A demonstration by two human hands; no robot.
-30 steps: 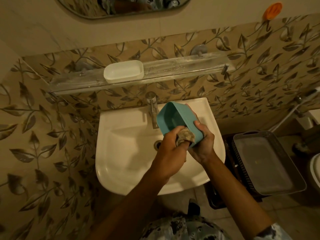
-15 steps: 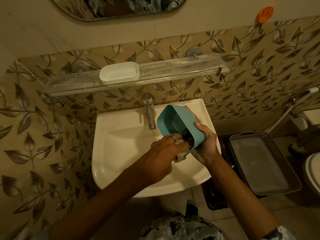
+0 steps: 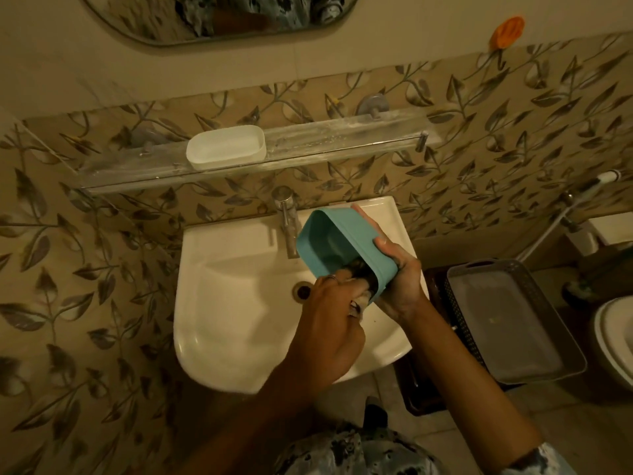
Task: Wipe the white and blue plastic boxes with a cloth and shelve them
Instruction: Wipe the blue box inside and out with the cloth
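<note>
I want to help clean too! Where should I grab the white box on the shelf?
Probably pinch the white box by its front rim, thumb inside, coming from the front and above. It sits upright with its top open on the shelf, and the wall is close behind it, so the front is free.

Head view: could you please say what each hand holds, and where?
Right hand grips the blue box by its side wall; left hand pinches the bunched cloth.
</note>
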